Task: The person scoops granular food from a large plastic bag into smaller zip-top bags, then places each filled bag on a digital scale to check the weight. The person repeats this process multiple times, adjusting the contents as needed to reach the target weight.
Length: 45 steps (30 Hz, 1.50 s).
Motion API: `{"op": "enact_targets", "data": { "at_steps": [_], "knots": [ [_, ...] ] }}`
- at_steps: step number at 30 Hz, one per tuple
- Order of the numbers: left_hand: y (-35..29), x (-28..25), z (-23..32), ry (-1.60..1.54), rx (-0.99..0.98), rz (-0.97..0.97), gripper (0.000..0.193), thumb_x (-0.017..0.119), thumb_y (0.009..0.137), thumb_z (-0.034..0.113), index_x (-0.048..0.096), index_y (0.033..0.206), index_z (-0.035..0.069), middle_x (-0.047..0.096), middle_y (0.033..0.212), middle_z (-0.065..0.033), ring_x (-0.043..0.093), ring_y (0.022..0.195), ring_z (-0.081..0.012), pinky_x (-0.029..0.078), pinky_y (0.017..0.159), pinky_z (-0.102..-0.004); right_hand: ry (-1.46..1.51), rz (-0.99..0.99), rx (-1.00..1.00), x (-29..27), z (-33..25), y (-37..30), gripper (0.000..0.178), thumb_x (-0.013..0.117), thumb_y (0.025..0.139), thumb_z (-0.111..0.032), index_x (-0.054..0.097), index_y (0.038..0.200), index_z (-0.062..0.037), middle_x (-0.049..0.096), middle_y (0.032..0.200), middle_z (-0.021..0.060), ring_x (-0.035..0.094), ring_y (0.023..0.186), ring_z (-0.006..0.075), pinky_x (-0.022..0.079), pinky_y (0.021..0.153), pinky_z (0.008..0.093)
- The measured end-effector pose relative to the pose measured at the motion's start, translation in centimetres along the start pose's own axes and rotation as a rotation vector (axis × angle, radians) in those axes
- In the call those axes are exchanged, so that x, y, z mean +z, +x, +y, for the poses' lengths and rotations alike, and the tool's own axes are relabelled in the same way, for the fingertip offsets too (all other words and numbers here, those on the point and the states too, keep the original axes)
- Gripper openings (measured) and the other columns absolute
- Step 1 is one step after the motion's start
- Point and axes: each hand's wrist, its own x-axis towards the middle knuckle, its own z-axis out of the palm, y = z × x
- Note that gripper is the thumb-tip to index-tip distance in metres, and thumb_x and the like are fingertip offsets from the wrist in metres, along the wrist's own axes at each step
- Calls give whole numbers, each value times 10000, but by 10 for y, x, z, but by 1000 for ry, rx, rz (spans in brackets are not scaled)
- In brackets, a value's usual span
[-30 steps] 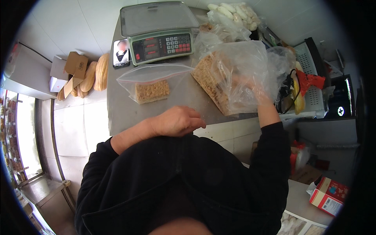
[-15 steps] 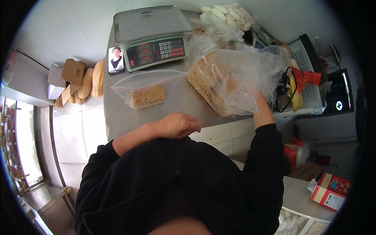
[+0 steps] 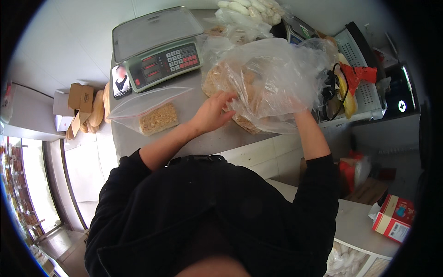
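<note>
A large clear plastic bag [image 3: 281, 74] lies crumpled over a block of crumbly, golden-brown food [image 3: 219, 78] on the grey table. My left hand [image 3: 213, 113] touches the near left side of the bag, its fingers curved and apart. My right hand [image 3: 297, 105] reaches into or under the bag's right part; the film blurs its fingers, so their grip is hidden. To the left of my left hand, a smaller block of the same food [image 3: 159, 119] rests in a clear zip bag [image 3: 131, 110] with a red line along its top.
A price scale [image 3: 161, 60] stands at the back left, a phone [image 3: 121, 82] beside it. Behind the large bag lie bagged white, elongated pieces [image 3: 254, 10]. A perforated grey case [image 3: 357, 60], red plastic [image 3: 360, 78] and a black cable [image 3: 340, 111] crowd the right.
My left hand has moved forward from the table's front edge to the large bag, its fingers spreading. The bag has shifted and now covers more of the block. The view has turned slightly.
</note>
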Motion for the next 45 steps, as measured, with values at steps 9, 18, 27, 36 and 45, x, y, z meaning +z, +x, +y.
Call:
{"op": "enact_targets", "data": {
  "at_steps": [9, 18, 27, 36, 45],
  "knots": [
    [62, 12, -18, 373, 166, 43, 731, 775, 626, 264, 464, 1240, 16, 458, 1251, -190, 408, 1182, -390, 398, 959, -433, 115, -39, -46, 0, -18, -27, 549, 734, 695, -315, 551, 1139, -48, 613, 1080, 128, 583, 953, 263, 447, 869, 351],
    [91, 17, -9, 190, 78, -332, 682, 769, 591, 439, 564, 1118, 56, 541, 1162, -146, 482, 1137, -324, 385, 925, -502, 129, -46, -273, -13, -62, -47, 808, 805, 653, -266, 410, 1329, -65, 502, 1288, 135, 496, 1159, 234, 388, 970, 320],
    [89, 31, -9, 260, 239, -186, 592, 762, 630, 378, 563, 1050, 12, 593, 951, -182, 574, 902, -331, 448, 775, -414, 103, -12, -344, 6, -41, -39, 887, 835, 619, -272, 359, 1325, -24, 488, 1231, 154, 461, 1158, 254, 363, 1001, 355],
    [87, 28, 0, 292, 266, -220, 655, 776, 627, 399, 552, 1117, 26, 568, 1059, -182, 548, 994, -347, 440, 863, -421, 319, -86, -372, 6, -40, -38, 808, 834, 624, -204, 397, 1283, -41, 529, 1169, 96, 489, 1116, 212, 373, 984, 316],
    [90, 34, -8, 206, 323, -120, 643, 766, 644, 391, 533, 1128, 38, 548, 1124, -189, 519, 1066, -351, 405, 929, -421, 241, -63, -413, 2, -37, -36, 823, 834, 632, -195, 392, 1308, -41, 510, 1227, 95, 467, 1155, 195, 353, 1006, 314]
  ]
}}
